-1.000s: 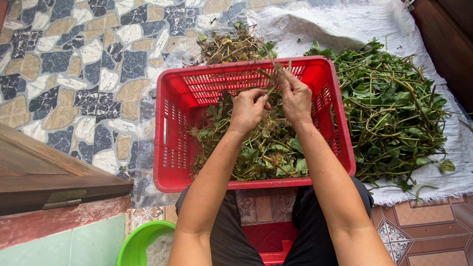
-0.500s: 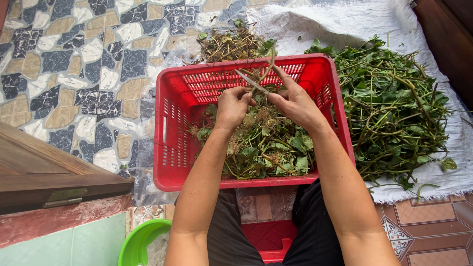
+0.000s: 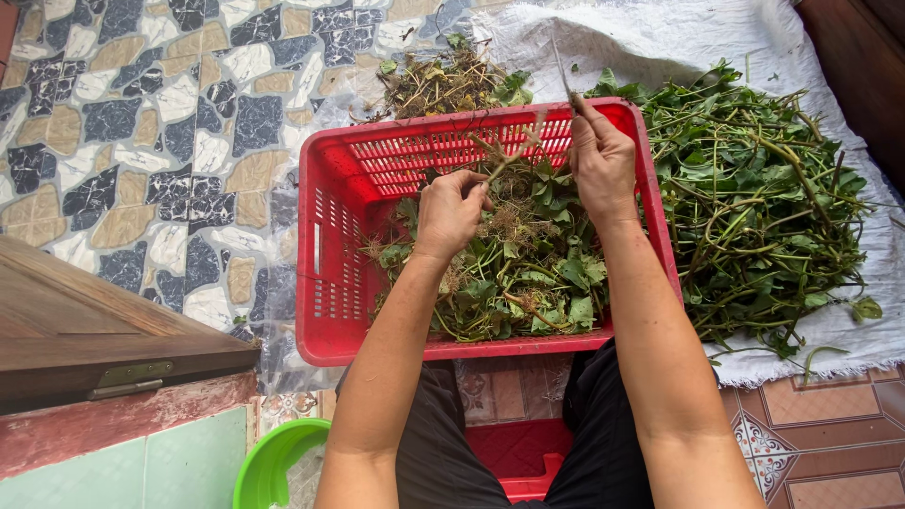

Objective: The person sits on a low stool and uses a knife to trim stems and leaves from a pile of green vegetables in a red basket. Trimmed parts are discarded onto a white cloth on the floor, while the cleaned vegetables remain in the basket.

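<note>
The floor [image 3: 141, 141] is a mosaic of irregular grey, tan and white stone pieces, giving way to patterned terracotta tiles [image 3: 811, 424] near the person, and a white woven sheet [image 3: 679, 38] is spread over the right part of it. In the head view, one red plastic crate [image 3: 325, 254] with slotted walls stands between the person's knees, partly filled with leafy stems and rooty trimmings [image 3: 518, 273]. Half a second ago both hands were close together over the middle of the crate, working the same stalk; now they have drawn apart and the right one has risen to the crate's far rim. The left hand [image 3: 451, 212] is curled closed, pinching the lower end of a thin pale stem [image 3: 509, 155] that runs up and right from its fingers. The right hand [image 3: 601, 160] is also closed, thumb and fingers pressed on a slim stalk [image 3: 562, 71] that sticks up past the rim. Two heaps of greens lie outside the crate: a large fresh green pile [image 3: 754, 198] on the sheet just to the right, touching the crate's wall, and a smaller, drier pile [image 3: 448, 85] just behind it. One wooden door or lid [image 3: 85, 330] with a metal hinge lies at lower left, one green plastic basin [image 3: 269, 467] shows at the bottom edge, and one low red stool [image 3: 514, 452] sits beneath the person.
</note>
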